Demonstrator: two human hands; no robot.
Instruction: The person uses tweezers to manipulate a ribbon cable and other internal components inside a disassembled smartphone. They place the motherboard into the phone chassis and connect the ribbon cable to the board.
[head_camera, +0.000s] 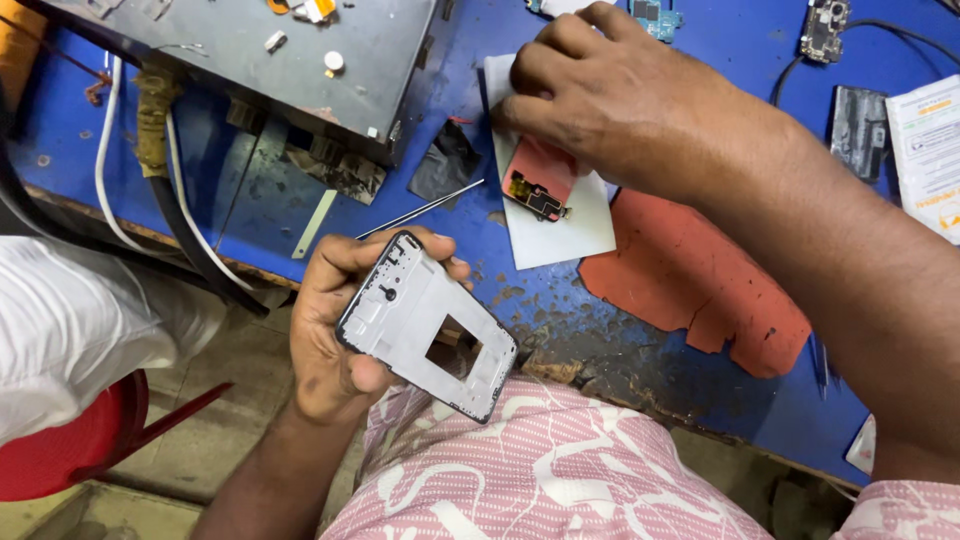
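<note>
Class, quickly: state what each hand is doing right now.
Left hand: closed around a phone frame.
Right hand: fingers curled, pressing on a white sheet.

The left hand (335, 325) is held palm up below the right, its fingers curled and its thumb pressed inward in a grip. The right hand (610, 90) is stretched forward, palm down, fingers bent and pressed downward, forearm angled back toward the body.

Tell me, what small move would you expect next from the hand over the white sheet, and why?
Probably the right hand picks up the small red part from the white sheet. Its fingers are already on that part, while the left hand holds the phone frame face-up nearby, apparently ready for it.
</note>
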